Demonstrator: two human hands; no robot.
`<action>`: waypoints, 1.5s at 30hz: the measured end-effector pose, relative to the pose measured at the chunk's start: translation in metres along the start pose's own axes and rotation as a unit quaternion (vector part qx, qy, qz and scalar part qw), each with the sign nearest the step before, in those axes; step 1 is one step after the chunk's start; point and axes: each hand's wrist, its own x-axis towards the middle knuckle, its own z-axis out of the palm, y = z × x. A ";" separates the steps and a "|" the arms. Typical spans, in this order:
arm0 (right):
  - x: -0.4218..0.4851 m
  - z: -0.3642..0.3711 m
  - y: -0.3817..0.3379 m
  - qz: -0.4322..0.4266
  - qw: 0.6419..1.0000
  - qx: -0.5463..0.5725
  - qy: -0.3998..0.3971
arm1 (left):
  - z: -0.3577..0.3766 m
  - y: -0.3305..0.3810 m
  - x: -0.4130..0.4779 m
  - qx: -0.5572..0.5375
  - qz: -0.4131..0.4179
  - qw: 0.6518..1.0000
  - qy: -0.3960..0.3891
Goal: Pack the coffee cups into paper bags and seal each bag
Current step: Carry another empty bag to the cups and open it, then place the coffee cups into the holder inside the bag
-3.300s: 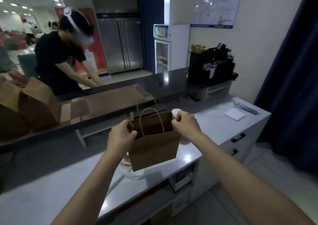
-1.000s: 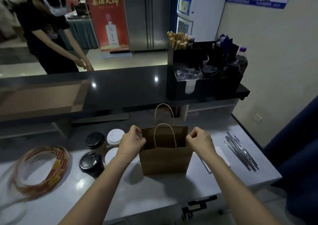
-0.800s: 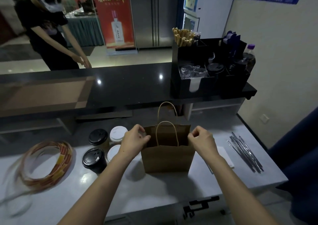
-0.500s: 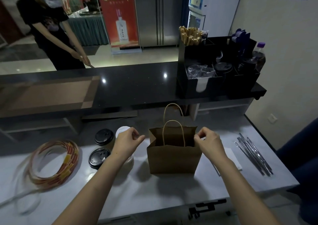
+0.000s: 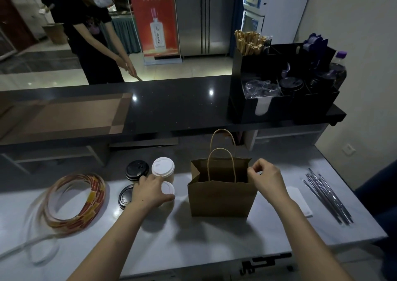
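Observation:
A brown paper bag (image 5: 222,197) with twine handles stands open and upright on the grey counter (image 5: 193,244). My right hand (image 5: 266,179) pinches the bag's right rim. Left of the bag stand several lidded coffee cups: a white-lidded cup (image 5: 168,190) in front, another white-lidded cup (image 5: 162,166) behind it, and two black-lidded cups (image 5: 137,169), (image 5: 125,198). My left hand (image 5: 150,191) curls round the front white-lidded cup, its fingers over the lid.
A coil of red-and-yellow sealing tape (image 5: 74,201) lies at the left. Wrapped straws (image 5: 328,197) and a white napkin (image 5: 300,201) lie at the right. A raised black counter (image 5: 176,104) holds a black organiser (image 5: 279,91). A person (image 5: 92,33) stands beyond it.
The bag came down to stand on the counter. My left hand let go of the bag's left rim and moved left onto the front white-lidded cup. My right hand stayed on the rim.

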 end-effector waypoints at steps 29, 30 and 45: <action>0.001 -0.004 0.001 -0.022 1.000 -0.009 -0.011 | -0.090 0.032 -0.009 -0.125 0.046 0.987 0.095; 0.001 -0.005 0.001 -0.022 1.000 -0.010 -0.013 | -0.097 0.035 -0.009 -0.131 0.050 0.985 0.105; 0.004 -0.004 0.002 -0.028 0.999 -0.028 -0.017 | -0.154 0.088 -0.015 -0.172 0.146 0.951 0.213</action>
